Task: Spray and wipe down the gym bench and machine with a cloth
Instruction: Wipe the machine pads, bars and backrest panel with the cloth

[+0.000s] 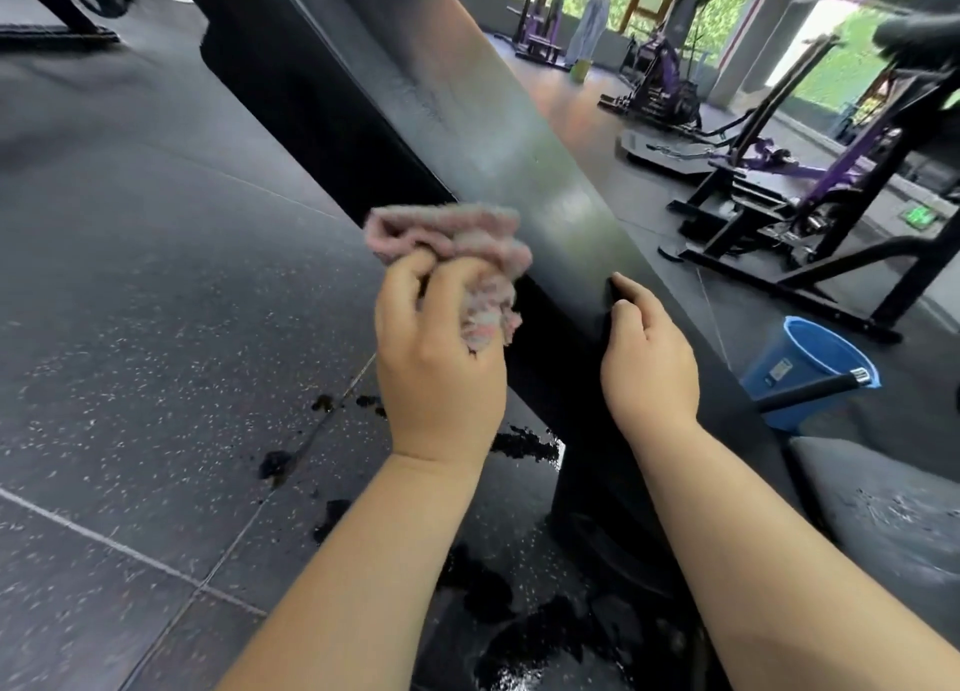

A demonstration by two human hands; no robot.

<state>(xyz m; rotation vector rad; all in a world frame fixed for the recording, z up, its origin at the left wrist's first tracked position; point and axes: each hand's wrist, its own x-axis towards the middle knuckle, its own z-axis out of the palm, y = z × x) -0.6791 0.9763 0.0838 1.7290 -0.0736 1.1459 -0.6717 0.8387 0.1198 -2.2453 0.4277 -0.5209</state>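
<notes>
Pink crumpled cloth [457, 238] is bunched in the left grip [441, 373], whose fingers curl round it, against the left edge of the long black padded gym bench [467, 108]. The right grip [649, 363] clasps the bench's right edge. A blue plastic bucket [800, 358] stands on the speckled dark rubber floor [156, 301].

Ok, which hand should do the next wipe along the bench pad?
Left. The left hand grips the pink cloth right at the bench pad; the right hand has no cloth and holds the pad's far edge.
</notes>
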